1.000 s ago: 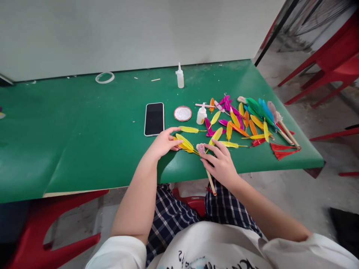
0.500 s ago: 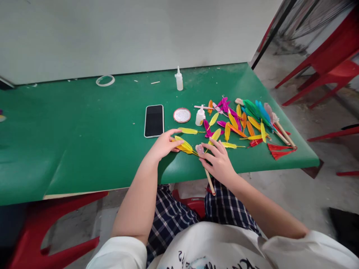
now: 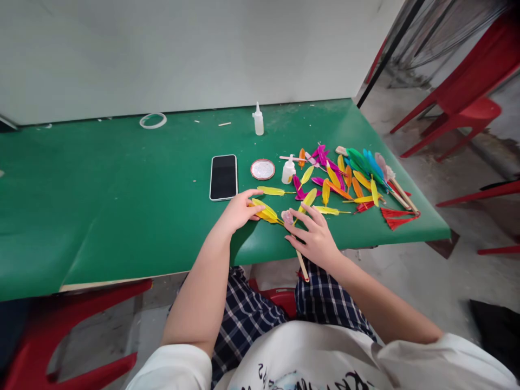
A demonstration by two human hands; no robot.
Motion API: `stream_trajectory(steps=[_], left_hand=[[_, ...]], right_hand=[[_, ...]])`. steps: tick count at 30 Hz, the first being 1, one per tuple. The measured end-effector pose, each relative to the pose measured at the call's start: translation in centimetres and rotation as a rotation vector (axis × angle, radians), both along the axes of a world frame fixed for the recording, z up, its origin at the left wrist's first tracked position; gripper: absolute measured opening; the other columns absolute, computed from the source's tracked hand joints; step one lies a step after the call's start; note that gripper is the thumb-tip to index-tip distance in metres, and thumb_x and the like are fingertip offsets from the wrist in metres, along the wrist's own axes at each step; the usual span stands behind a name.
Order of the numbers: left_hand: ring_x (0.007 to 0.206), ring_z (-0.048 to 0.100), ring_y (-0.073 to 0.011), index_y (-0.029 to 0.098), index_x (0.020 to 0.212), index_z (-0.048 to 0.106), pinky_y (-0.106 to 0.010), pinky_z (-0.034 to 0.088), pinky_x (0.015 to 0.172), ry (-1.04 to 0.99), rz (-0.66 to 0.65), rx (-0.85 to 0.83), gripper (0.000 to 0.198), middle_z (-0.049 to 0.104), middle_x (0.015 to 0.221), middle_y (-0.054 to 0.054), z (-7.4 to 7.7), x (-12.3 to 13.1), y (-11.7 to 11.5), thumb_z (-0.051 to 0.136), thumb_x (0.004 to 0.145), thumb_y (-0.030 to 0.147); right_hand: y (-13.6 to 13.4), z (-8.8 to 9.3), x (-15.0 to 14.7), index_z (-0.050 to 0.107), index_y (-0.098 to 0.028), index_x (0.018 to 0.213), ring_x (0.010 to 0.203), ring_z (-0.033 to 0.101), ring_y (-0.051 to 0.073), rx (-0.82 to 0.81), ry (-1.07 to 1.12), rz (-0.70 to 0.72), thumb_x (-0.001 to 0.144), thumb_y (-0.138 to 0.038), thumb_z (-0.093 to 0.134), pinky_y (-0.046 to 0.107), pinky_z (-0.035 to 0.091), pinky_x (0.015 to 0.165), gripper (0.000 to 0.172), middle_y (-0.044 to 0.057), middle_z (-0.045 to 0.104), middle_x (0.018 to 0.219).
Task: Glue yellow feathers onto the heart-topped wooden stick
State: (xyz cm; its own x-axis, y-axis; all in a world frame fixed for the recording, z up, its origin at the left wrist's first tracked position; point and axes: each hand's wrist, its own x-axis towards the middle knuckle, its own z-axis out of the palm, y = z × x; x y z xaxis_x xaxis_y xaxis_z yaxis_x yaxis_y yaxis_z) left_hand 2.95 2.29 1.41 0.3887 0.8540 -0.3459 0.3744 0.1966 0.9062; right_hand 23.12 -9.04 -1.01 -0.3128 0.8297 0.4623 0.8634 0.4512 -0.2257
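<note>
My left hand (image 3: 238, 210) lies on the green table (image 3: 122, 184) with its fingers stretched over a pair of yellow feathers (image 3: 266, 211), pressing them down. My right hand (image 3: 314, 235) rests flat with spread fingers on a wooden stick (image 3: 303, 265) that juts past the table's front edge. At the stick's top end, between both hands, sits a small pinkish glittery piece (image 3: 287, 216). Another yellow feather (image 3: 273, 190) lies just beyond my left fingertips.
A black phone (image 3: 223, 177), a round lid of white stuff (image 3: 262, 169) and a small glue bottle (image 3: 288, 170) sit behind the hands. A second bottle (image 3: 258, 120) and a tape ring (image 3: 153, 120) stand further back. Several coloured feathers (image 3: 349, 179) and red tassels (image 3: 396, 219) cover the right end. Red chairs (image 3: 459, 92) stand right.
Both hands stay on the feathers and stick almost unmoved. The camera has tilted and shifted slightly, so everything sits a little lower and further left in view.
</note>
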Motion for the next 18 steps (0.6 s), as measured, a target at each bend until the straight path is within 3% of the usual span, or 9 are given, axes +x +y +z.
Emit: stream_trajectory(steps=[18], left_hand=[[0.070, 0.066, -0.0169, 0.018, 0.120, 0.050, -0.029, 0.056, 0.063, -0.023, -0.020, 0.025, 0.046, 0.065, 0.074, -0.003, -0.33, 0.04, 0.09, 0.062, 0.075, 0.021]], right_hand=[[0.43, -0.03, 0.12, 0.068, -0.026, 0.097, 0.132, 0.028, 0.032, -0.014, -0.027, -0.001, 0.083, -0.031, 0.053, 0.053, 0.028, 0.105, 0.022, 0.007, 0.052, 0.128]])
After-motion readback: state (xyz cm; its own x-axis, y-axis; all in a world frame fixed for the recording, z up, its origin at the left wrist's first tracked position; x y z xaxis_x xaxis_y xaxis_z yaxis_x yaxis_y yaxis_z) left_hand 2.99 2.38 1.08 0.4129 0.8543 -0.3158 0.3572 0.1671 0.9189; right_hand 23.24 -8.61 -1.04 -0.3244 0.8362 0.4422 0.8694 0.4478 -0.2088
